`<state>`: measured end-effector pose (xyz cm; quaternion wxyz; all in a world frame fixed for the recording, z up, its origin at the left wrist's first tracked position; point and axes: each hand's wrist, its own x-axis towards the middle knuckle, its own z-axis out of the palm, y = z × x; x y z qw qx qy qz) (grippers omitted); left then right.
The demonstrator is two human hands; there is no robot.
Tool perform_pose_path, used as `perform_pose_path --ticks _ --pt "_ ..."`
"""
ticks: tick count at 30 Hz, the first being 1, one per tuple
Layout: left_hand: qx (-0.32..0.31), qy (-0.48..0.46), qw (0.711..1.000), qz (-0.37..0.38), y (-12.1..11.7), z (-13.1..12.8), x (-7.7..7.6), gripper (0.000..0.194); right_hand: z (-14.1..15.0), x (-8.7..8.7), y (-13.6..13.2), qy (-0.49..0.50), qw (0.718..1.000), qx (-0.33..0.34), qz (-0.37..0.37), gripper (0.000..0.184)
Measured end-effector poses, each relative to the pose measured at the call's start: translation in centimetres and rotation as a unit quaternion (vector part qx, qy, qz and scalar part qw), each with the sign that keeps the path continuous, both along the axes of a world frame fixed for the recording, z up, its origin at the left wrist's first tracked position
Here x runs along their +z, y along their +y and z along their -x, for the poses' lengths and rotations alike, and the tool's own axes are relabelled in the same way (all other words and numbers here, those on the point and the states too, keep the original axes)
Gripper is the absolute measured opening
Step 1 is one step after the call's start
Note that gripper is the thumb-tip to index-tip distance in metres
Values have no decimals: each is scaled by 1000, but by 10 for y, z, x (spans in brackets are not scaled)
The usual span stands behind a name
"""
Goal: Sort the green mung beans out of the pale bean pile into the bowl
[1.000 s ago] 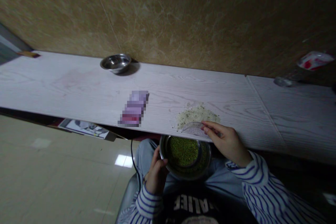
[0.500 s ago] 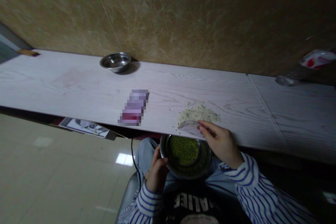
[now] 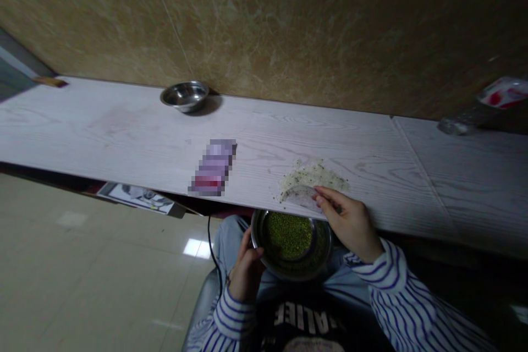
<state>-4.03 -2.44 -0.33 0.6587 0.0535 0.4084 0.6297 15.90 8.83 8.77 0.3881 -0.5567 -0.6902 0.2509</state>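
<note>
My left hand (image 3: 247,267) grips the left rim of a steel bowl (image 3: 307,270) in my lap, its thumb over the edge. Small green beans (image 3: 289,235), like mung beans, lie in the bowl, whose far rim sits under the table edge. Between thumb and fingers, my right hand (image 3: 348,220) pinches a clear half-round plastic protractor (image 3: 303,194). The protractor is at the table's front edge, against the near side of a spread pile of white grains (image 3: 317,173), like rice, dotted with green beans.
On the white wood-grain table (image 3: 132,143) lies a pixelated purple phone-like slab (image 3: 214,168). A small steel bowl (image 3: 185,97) stands by the wall, and a clear bottle with a red-and-white label (image 3: 482,104) at the far right. Below the front edge sticks out a box (image 3: 140,198); a black cable (image 3: 210,247) hangs nearby.
My right hand has shifted slightly left with the protractor along the table edge. My left hand and the bowl of beans stay in place. The camera view has moved a little.
</note>
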Motion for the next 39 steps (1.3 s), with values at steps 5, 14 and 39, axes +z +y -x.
perform_pose_path --ticks 5,14,39 --pt "-5 -2 1000 -14 0 2 0 52 1 3 -1 0 1000 8 -5 31" --pt "-8 7 1000 -13 0 0 -5 60 -3 -1 -4 -2 1000 17 -1 30" --pt "-19 14 999 -25 0 4 -9 57 10 -3 0 23 999 23 9 29"
